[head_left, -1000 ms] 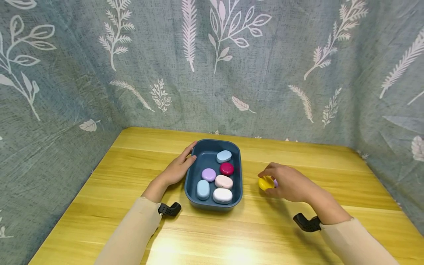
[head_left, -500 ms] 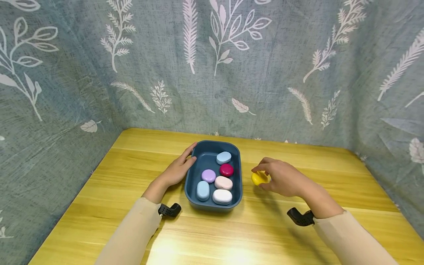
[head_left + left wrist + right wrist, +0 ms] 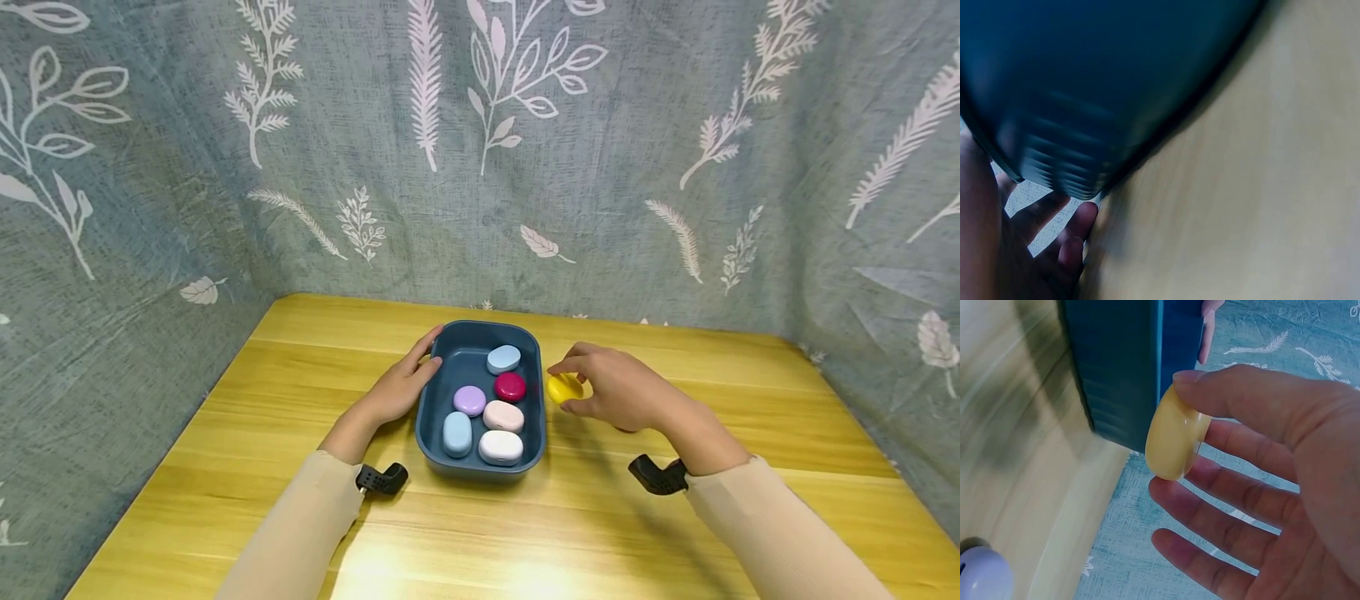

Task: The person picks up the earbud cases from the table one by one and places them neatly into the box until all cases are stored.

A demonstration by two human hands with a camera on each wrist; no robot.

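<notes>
A dark blue bin (image 3: 450, 371) stands on the wooden table. Inside lie several rounded cases that look like earbud cases: light blue (image 3: 503, 359), dark red (image 3: 510, 387), purple (image 3: 469, 401), pink (image 3: 503, 417), white (image 3: 501, 447) and another light blue (image 3: 457, 434). My left hand (image 3: 397, 387) rests against the bin's left side, fingers extended; part of it shows in the left wrist view. My right hand (image 3: 618, 387) pinches a yellow earbud case (image 3: 1172, 437) between thumb and fingers, just right of the bin's right wall.
A purple case (image 3: 985, 575) lies on the table (image 3: 712, 500) in the right wrist view; the right hand hides it in the head view. A patterned grey-blue cloth (image 3: 337, 150) hangs behind and at both sides of the table.
My right hand has carried the yellow earbud case leftward and a little away from me, up to the bin's right side. The left hand stays at the bin.
</notes>
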